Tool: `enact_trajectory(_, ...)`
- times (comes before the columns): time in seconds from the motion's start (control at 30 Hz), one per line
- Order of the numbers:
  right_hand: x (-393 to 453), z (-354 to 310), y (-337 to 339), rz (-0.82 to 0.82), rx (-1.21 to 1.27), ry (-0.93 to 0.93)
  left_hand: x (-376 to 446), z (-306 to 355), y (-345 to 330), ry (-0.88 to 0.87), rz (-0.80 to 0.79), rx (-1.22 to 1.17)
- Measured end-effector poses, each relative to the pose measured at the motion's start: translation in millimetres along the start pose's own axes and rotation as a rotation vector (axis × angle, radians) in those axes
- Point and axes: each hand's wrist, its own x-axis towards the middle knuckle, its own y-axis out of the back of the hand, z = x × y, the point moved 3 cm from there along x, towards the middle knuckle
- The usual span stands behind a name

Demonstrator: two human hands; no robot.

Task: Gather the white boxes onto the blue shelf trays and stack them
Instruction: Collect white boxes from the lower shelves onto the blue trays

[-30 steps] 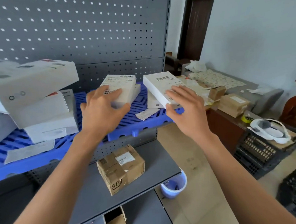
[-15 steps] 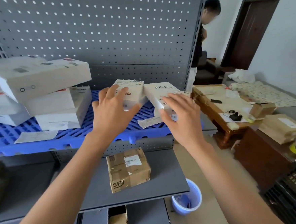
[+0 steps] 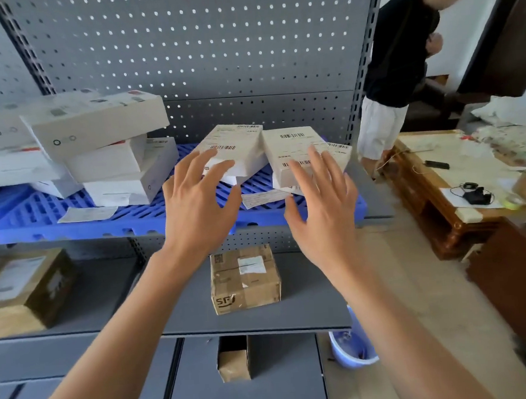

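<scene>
Two flat white boxes with barcodes lie tilted on the blue shelf tray (image 3: 138,219): one (image 3: 236,148) at the middle, the other (image 3: 295,148) to its right, resting on further white boxes. My left hand (image 3: 198,204) hovers with spread fingers just in front of the middle box. My right hand (image 3: 321,207) is spread in front of the right box, holding nothing. A leaning stack of bigger white boxes (image 3: 96,148) fills the tray's left part. Paper slips (image 3: 87,214) lie loose on the tray.
A brown cardboard parcel (image 3: 244,278) stands on the grey shelf below, another (image 3: 22,291) at the left. A person in a black top (image 3: 398,65) stands right of the shelving. A wooden table (image 3: 441,187) with papers is at the right, a blue bucket (image 3: 353,348) on the floor.
Both hands have lifted off the two barcode boxes and drawn back toward me, fingers spreading. The view has swung left and up, bringing the standing person into sight.
</scene>
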Motion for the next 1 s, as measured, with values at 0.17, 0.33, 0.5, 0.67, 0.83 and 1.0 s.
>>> enact_trajectory(0.17, -13, -3, 9, 0.014, 0.025, 0.005, -16, 4, 3, 0.005, -0.077, 0.002)
enact_trajectory(0.33, -25, -24, 11, -0.012, 0.027, 0.014, -38, -7, 18, 0.007, -0.158, 0.0)
enact_trajectory(0.5, -37, -68, 2, -0.092, 0.089, 0.038, -68, -38, 55, 0.027, -0.191, 0.025)
enact_trajectory(0.67, -53, -147, -15, -0.232, 0.172, 0.045, -112, -90, 118, 0.049, -0.177, 0.079)
enact_trajectory(0.83, -75, -247, -40, -0.449, 0.247, 0.085, -164, -166, 187, 0.156, -0.177, 0.135)
enact_trajectory(1.0, -94, -348, -66, -0.534, 0.291, 0.186, -220, -235, 260, 0.283, -0.221, 0.207)
